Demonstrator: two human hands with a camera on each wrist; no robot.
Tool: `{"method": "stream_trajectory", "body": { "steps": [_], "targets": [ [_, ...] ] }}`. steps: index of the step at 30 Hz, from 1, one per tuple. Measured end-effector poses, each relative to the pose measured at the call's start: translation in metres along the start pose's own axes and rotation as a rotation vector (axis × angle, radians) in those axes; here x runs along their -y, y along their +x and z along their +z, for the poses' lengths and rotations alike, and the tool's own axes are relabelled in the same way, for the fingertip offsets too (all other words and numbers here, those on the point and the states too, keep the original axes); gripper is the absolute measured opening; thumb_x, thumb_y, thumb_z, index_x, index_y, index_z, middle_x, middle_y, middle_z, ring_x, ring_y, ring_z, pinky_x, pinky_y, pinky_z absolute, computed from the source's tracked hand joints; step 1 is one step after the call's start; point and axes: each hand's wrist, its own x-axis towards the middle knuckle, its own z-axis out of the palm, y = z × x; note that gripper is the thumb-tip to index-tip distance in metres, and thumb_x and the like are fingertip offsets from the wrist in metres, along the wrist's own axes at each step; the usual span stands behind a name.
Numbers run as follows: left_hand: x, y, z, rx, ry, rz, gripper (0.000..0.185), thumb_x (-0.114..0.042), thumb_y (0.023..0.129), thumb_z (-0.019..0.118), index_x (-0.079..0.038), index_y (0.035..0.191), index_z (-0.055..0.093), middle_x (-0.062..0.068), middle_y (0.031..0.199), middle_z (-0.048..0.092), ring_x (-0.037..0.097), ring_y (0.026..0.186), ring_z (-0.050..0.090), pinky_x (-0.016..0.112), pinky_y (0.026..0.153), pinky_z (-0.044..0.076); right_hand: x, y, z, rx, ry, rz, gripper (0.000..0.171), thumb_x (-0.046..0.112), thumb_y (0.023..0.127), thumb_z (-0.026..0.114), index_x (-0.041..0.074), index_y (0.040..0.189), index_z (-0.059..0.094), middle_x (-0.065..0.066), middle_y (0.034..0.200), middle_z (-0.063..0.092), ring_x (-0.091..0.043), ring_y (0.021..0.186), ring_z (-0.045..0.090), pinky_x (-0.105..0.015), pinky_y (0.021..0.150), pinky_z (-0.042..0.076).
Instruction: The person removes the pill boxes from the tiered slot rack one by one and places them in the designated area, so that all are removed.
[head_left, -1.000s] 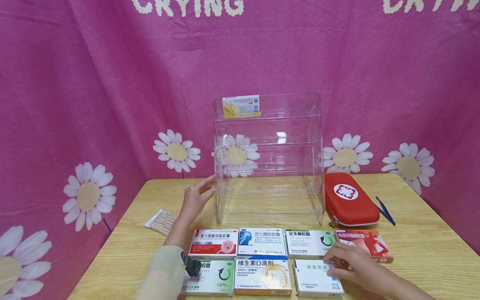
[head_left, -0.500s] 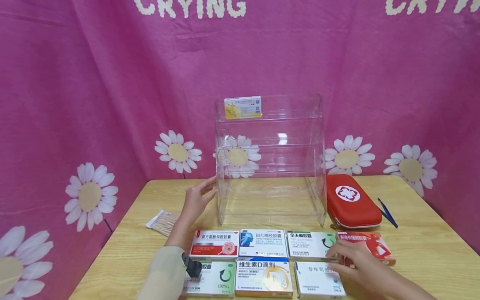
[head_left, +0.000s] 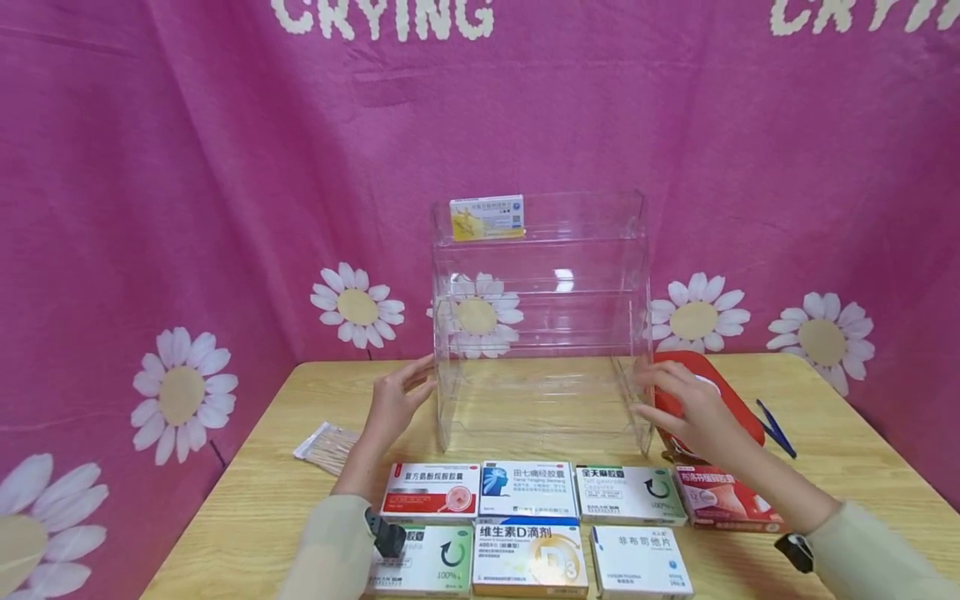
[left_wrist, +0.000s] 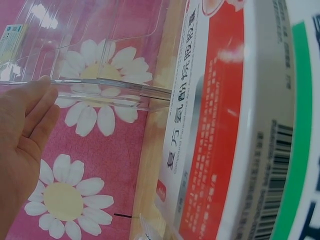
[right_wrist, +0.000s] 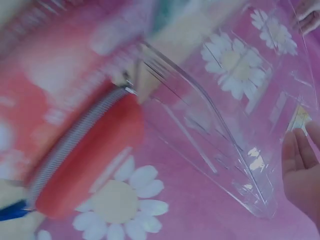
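At the centre of the head view a clear acrylic tiered shelf (head_left: 538, 321) stands on the wooden table (head_left: 847, 475), in front of a pink daisy-print backdrop (head_left: 187, 208). The left hand (head_left: 395, 402) sits at the shelf's left side wall, left of centre in the frame, with its fingers straight and spread; the left wrist view shows the fingertips (left_wrist: 45, 92) lying against the clear edge of the shelf (left_wrist: 110, 95), relaxed rather than curled round it. The right hand (head_left: 678, 406) is at the shelf's right side wall, right of centre, fingers likewise extended toward the panel, holding nothing; whether they actually touch the wall cannot be told (the right wrist view is blurred, showing only flat fingers (right_wrist: 300, 170) just beside the clear panel (right_wrist: 220, 150)). A small yellow-and-white medicine box (head_left: 487, 217) stands on the top tier at its left end. Just behind the right hand lies a red first-aid pouch (head_left: 720, 392), and further right a pair of blue tweezers (head_left: 775, 427). Along the lower edge of the frame medicine boxes lie flat in two rows: a red-and-white box (head_left: 431, 492), a blue-headed box (head_left: 528, 489), a green-arrow box (head_left: 628, 493) and a red box (head_left: 727, 498) in the upper row, then another green-arrow box (head_left: 431, 560), a vitamin D drops box (head_left: 529, 557) and a white box (head_left: 639, 562) below. A packet of cotton swabs (head_left: 326, 446) lies at lower left, near the left forearm.
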Motion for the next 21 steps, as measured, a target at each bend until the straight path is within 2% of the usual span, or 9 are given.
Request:
{"method": "stream_trajectory", "body": {
  "steps": [3, 6, 7, 8, 10, 13, 16, 18, 21],
  "targets": [
    [0.000, 0.000, -0.001, 0.003, 0.003, -0.017, 0.042, 0.000, 0.087, 0.069, 0.000, 0.128, 0.062, 0.019, 0.123, 0.068, 0.034, 0.110, 0.069, 0.036, 0.093, 0.059, -0.007, 0.023, 0.006, -0.044, 0.009, 0.002, 0.042, 0.011, 0.075, 0.083, 0.005, 0.114, 0.068, -0.009, 0.106, 0.067, -0.022, 0.092, 0.062, 0.006, 0.085, 0.042],
    [0.000, 0.000, -0.001, 0.004, 0.001, -0.015, 0.042, 0.000, 0.087, 0.069, 0.000, 0.128, 0.062, 0.020, 0.123, 0.068, 0.035, 0.110, 0.069, 0.037, 0.093, 0.059, -0.010, 0.049, 0.012, -0.088, 0.033, 0.015, 0.050, 0.002, 0.071, 0.083, 0.004, 0.118, 0.066, -0.011, 0.108, 0.067, -0.021, 0.093, 0.059, 0.002, 0.075, 0.043],
    [0.000, 0.000, -0.001, 0.002, -0.001, -0.013, 0.042, 0.000, 0.087, 0.070, 0.000, 0.128, 0.062, 0.020, 0.123, 0.068, 0.035, 0.110, 0.069, 0.037, 0.093, 0.059, -0.011, 0.058, 0.014, -0.106, 0.033, 0.016, 0.051, 0.000, 0.071, 0.083, 0.003, 0.119, 0.066, -0.013, 0.109, 0.067, -0.022, 0.096, 0.059, 0.003, 0.077, 0.042],
    [0.000, 0.000, -0.001, -0.002, -0.004, -0.006, 0.042, 0.000, 0.086, 0.070, 0.001, 0.128, 0.062, 0.020, 0.123, 0.068, 0.035, 0.109, 0.069, 0.038, 0.093, 0.059, -0.012, 0.067, 0.016, -0.126, 0.030, 0.015, 0.050, 0.000, 0.071, 0.083, 0.002, 0.119, 0.066, -0.014, 0.109, 0.066, -0.022, 0.091, 0.059, 0.000, 0.072, 0.042],
    [0.000, 0.000, -0.001, -0.002, -0.004, -0.005, 0.042, 0.000, 0.086, 0.070, 0.001, 0.128, 0.062, 0.020, 0.123, 0.068, 0.035, 0.109, 0.069, 0.038, 0.093, 0.059, -0.013, 0.087, 0.019, -0.166, 0.036, 0.014, 0.048, 0.002, 0.073, 0.082, 0.001, 0.119, 0.066, -0.016, 0.109, 0.066, -0.023, 0.090, 0.058, -0.010, 0.069, 0.045],
    [0.002, 0.000, -0.001, -0.003, -0.003, -0.005, 0.043, 0.000, 0.086, 0.070, 0.000, 0.128, 0.062, 0.020, 0.123, 0.068, 0.035, 0.109, 0.069, 0.037, 0.093, 0.059, -0.014, 0.117, 0.024, -0.218, 0.062, 0.019, 0.046, 0.004, 0.076, 0.081, -0.002, 0.118, 0.065, -0.021, 0.111, 0.064, -0.030, 0.095, 0.060, -0.027, 0.081, 0.054],
    [0.002, 0.000, -0.001, -0.006, 0.001, 0.001, 0.043, 0.001, 0.086, 0.070, 0.001, 0.128, 0.062, 0.021, 0.123, 0.067, 0.035, 0.109, 0.069, 0.036, 0.093, 0.059, -0.015, 0.146, 0.030, -0.241, 0.095, 0.048, 0.046, 0.007, 0.078, 0.080, -0.003, 0.119, 0.064, -0.023, 0.115, 0.061, -0.037, 0.109, 0.057, -0.047, 0.096, 0.053],
    [0.002, -0.001, -0.001, -0.008, -0.005, 0.005, 0.043, 0.001, 0.086, 0.070, 0.001, 0.127, 0.062, 0.021, 0.123, 0.068, 0.036, 0.108, 0.069, 0.036, 0.093, 0.059, -0.016, 0.164, 0.035, -0.244, 0.102, 0.075, 0.045, 0.010, 0.080, 0.078, -0.003, 0.121, 0.063, -0.023, 0.118, 0.060, -0.037, 0.113, 0.055, -0.051, 0.102, 0.051],
    [0.002, -0.001, -0.001, -0.011, -0.013, 0.007, 0.042, 0.001, 0.086, 0.070, 0.002, 0.127, 0.063, 0.021, 0.122, 0.068, 0.036, 0.108, 0.069, 0.037, 0.093, 0.059, -0.018, 0.191, 0.040, -0.234, 0.101, 0.097, 0.045, 0.012, 0.083, 0.076, -0.002, 0.123, 0.062, -0.023, 0.121, 0.058, -0.037, 0.115, 0.053, -0.050, 0.106, 0.048]
  ]
}}
